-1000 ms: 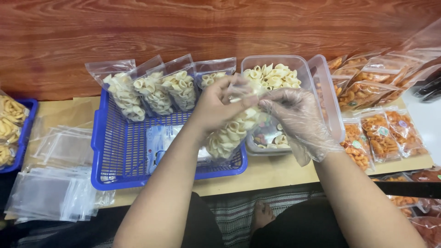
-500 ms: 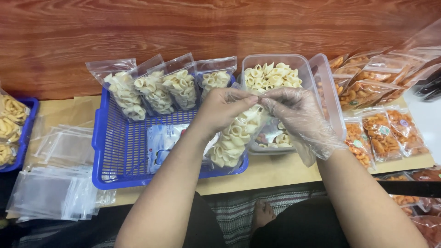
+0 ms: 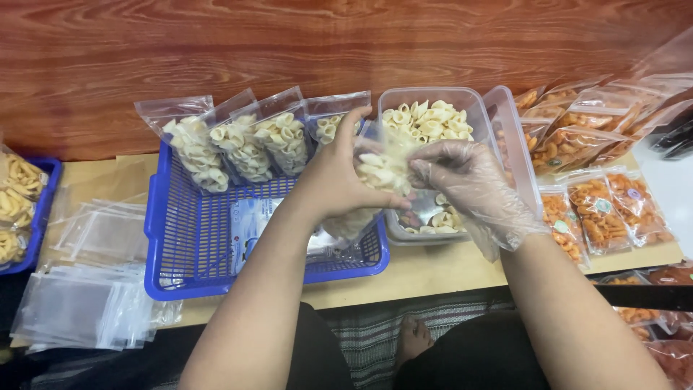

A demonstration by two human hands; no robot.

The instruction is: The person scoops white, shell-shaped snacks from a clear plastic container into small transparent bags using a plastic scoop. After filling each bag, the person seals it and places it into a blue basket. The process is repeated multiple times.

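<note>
- My left grip (image 3: 339, 184) was closed around the small clear bag (image 3: 372, 191) of pale crackers, above the blue basket (image 3: 173, 245).
- My gloved right grip (image 3: 462, 184) pinched its top edge.
- Judged light, slippery, contents brittle; best held by the film near the mouth.

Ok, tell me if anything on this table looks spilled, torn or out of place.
Nothing stands out. No snacks lie loose: the pale ones stay in the tub, the basket's bags and the bag both hands hold. Empty bags are heaped loosely.

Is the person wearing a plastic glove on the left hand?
No, the left hand is bare; only the right hand wears a clear plastic glove.
</note>
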